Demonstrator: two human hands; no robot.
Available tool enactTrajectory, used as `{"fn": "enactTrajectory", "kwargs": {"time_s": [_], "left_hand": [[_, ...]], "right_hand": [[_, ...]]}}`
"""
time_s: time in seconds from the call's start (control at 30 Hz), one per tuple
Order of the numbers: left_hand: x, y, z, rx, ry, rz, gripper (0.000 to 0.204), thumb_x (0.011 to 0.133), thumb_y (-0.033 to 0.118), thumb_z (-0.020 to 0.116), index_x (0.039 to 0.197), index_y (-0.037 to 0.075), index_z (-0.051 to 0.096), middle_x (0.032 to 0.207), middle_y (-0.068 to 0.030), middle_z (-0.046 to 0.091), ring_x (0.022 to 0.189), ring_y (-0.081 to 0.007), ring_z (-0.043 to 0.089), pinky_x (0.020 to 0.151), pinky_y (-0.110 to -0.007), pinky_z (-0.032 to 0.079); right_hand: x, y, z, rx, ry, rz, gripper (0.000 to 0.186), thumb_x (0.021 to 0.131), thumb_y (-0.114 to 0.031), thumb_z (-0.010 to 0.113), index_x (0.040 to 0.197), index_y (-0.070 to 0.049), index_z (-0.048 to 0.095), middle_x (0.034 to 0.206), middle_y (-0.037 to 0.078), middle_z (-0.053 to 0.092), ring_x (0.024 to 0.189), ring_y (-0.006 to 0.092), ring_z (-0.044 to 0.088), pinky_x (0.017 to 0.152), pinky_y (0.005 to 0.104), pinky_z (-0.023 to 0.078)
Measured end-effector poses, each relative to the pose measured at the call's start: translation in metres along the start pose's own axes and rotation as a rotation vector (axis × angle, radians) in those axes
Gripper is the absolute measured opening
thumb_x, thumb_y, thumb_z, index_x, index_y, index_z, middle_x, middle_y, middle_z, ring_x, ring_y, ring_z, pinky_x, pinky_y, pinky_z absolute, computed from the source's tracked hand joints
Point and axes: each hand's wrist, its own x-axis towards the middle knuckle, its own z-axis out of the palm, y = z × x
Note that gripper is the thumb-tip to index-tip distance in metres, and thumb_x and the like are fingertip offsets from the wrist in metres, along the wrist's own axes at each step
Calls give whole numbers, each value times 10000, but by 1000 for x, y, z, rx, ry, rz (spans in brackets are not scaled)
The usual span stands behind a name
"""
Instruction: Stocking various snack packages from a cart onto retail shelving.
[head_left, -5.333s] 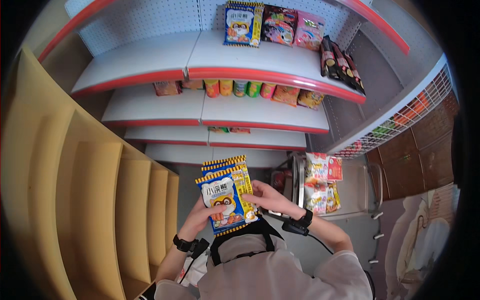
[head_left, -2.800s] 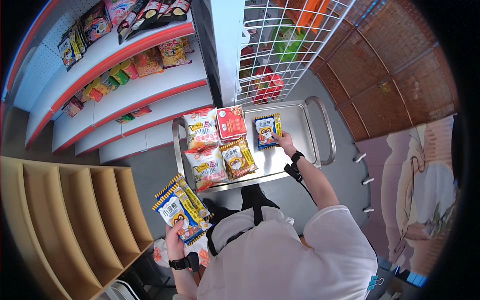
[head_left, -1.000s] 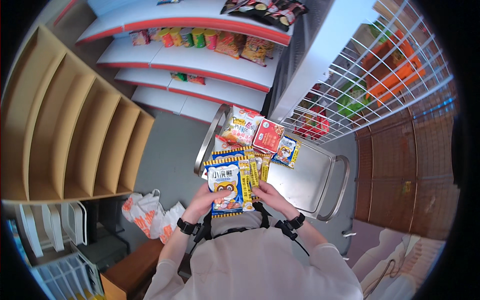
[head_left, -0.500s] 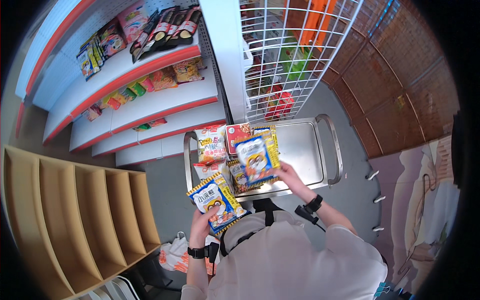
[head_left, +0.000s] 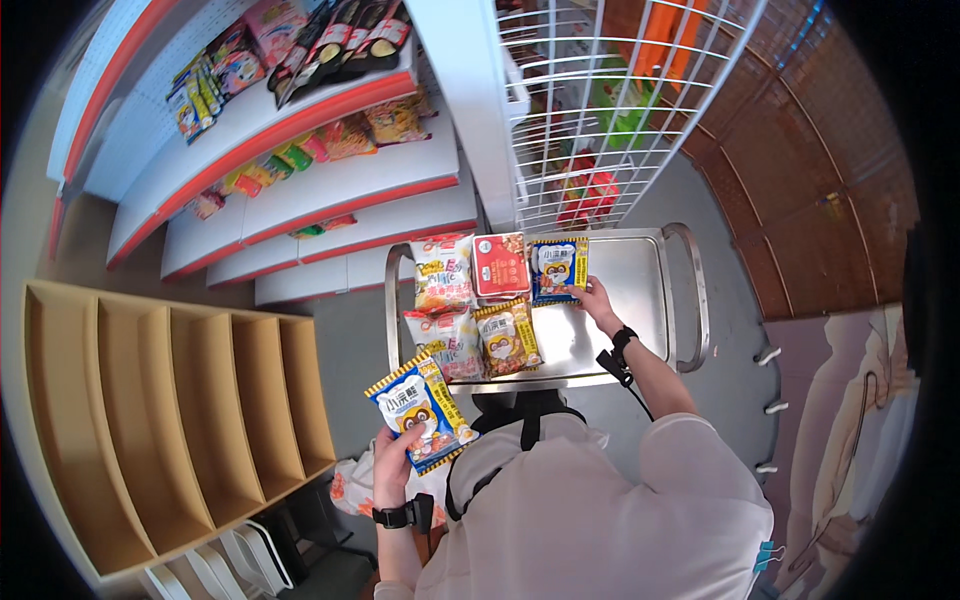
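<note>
My left hand (head_left: 391,462) holds a blue-and-yellow snack bag (head_left: 418,412) by its lower part, thumb across the front, just short of the metal cart (head_left: 632,330). At the cart's far side, my right hand (head_left: 598,302) pinches the lower right corner of a similar blue snack bag (head_left: 556,266), which lies against the tray. Left of that bag is a red box (head_left: 499,266). A brown-and-yellow snack bag (head_left: 507,338) lies nearer me. Two white snack bags, a far one (head_left: 442,268) and a near one (head_left: 440,340), fill the cart's left end.
White shelves with red edges (head_left: 280,120) hold packaged snacks at the far left. A wooden shelf unit (head_left: 190,420) stands to the left. Beyond the cart rises a white wire rack (head_left: 610,130). A white-and-orange bag (head_left: 352,488) lies on the floor beside me.
My right hand has moved its blue bag away from me, down onto the cart beside the red box. The brown-and-yellow bag is now uncovered. My left hand keeps its bag.
</note>
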Motion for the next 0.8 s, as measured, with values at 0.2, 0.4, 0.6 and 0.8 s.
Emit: {"fn": "enactTrajectory", "kwargs": {"time_s": [0.2, 0.4, 0.6, 0.8], "left_hand": [[-16, -19, -14, -66, 133, 22, 400, 809, -8, 672, 1182, -43, 534, 1126, -133, 635, 984, -220, 642, 871, -343, 518], [-33, -28, -13, -165, 195, 35, 405, 811, -4, 670, 1188, -39, 525, 1126, -133, 634, 978, -213, 644, 866, -340, 522], [-40, -30, -10, -202, 198, 53, 409, 802, 37, 697, 1168, -53, 536, 1108, -136, 642, 960, -197, 649, 854, -313, 520], [-36, -32, -11, -190, 136, 39, 422, 818, 45, 690, 1189, -56, 515, 1116, -134, 638, 959, -193, 651, 852, -307, 523]], "right_hand": [[29, 26, 5, -50, -77, -36, 456, 871, -187, 672, 1250, -47, 460, 952, 77, 652, 763, 126, 628, 596, 249, 522], [26, 20, 9, -473, 125, -168, 435, 860, -209, 674, 1194, 10, 504, 925, 145, 656, 764, 194, 648, 623, 302, 531], [33, 17, 10, -716, 169, -240, 538, 812, -309, 688, 1153, 79, 536, 1061, 250, 604, 942, 358, 619, 833, 400, 491], [24, 5, -1, -896, 285, -292, 606, 813, -344, 684, 1203, 88, 515, 1153, 269, 554, 1022, 378, 577, 886, 421, 462]]}}
